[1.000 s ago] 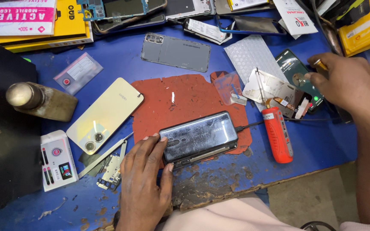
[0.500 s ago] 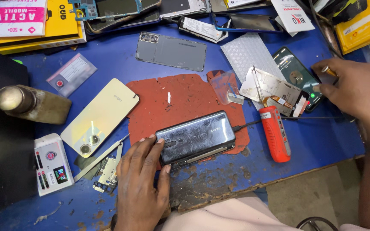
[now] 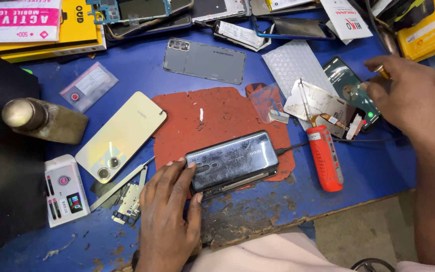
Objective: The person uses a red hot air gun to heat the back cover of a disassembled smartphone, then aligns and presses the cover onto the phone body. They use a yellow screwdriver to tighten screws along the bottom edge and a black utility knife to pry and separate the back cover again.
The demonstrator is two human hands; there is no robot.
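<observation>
- The left hand (image 3: 169, 211) rests flat, fingers spread wide, its fingertips pressing the near end of a dark smartphone (image 3: 232, 161); it grips nothing.
- That phone lies back-up on a red repair mat (image 3: 212, 113) at the front of the blue worktop (image 3: 142, 65), with a cable plugged in.
- The right hand (image 3: 411, 98) hovers over a green phone (image 3: 346, 75); its grip pinches a small brass-coloured tool (image 3: 382, 72).
- A red screwdriver (image 3: 324, 156) lies between the hands.

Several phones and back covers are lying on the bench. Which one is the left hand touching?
The dark grey phone, lying face down on the red mat with a cable at its right end. The left hand rests on its left end; the pale gold phone and grey back cover lie untouched.
</observation>
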